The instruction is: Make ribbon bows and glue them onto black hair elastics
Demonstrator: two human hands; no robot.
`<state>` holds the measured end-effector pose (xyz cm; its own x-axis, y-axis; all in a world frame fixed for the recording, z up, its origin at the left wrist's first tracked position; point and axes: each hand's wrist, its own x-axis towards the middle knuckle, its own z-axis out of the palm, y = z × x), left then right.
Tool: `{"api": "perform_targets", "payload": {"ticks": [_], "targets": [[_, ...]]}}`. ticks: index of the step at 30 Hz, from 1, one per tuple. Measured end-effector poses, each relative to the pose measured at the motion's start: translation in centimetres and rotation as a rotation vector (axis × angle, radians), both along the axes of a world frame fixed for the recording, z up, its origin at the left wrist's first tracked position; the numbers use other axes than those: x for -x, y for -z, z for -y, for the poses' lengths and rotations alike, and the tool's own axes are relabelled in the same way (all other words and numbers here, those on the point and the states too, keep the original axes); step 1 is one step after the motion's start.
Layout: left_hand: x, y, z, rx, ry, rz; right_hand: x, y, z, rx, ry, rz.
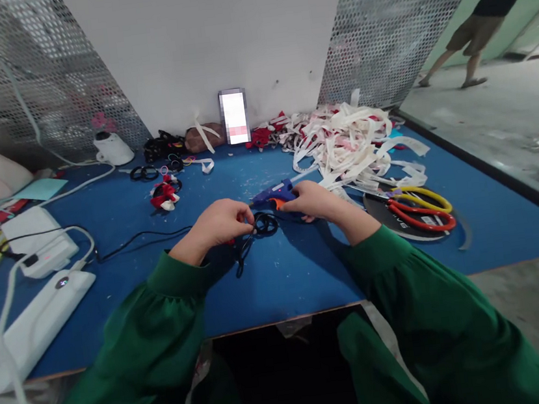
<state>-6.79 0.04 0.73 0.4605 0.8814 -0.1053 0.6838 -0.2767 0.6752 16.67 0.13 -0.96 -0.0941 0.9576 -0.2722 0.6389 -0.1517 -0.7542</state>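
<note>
My left hand is closed in a pinch on a black hair tie that lies on the blue tabletop. My right hand is wrapped round a blue glue gun with an orange trigger, its nozzle pointing left toward the hair tie. The gun's black cord runs off to the left. Both arms wear green sleeves.
A heap of white and red ribbon lies at the back right. Scissors with red and yellow handles rest at my right. White power strips and cables sit left. Black hair ties and a red-white bow lie behind. A person walks at the far right.
</note>
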Motion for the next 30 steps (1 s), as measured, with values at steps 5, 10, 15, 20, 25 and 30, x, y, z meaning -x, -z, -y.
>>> {"api": "perform_targets", "payload": {"ticks": [5,10,15,20,25,30], "targets": [[-0.8,0.0,0.6,0.016,0.031,0.006,0.3,0.2,-0.2,-0.125,0.109,-0.216],[-1.5,-0.2,1.3,-0.125,0.059,-0.162,1.1,-0.7,0.2,-0.163,0.308,-0.660],[-0.8,-0.5,1.0,-0.182,0.041,-0.154,0.8,-2.3,1.1,-0.181,0.287,-1.030],[0.8,-0.7,-0.1,-0.300,-0.338,0.189,0.6,-3.5,1.9,-0.399,0.229,-1.012],[0.2,-1.0,0.1,-0.235,-0.484,0.616,0.9,-4.2,3.1,-0.532,0.204,-0.860],[-1.1,-1.9,1.1,0.117,-0.484,0.983,1.4,-4.1,3.7,-0.406,0.052,-0.930]]}}
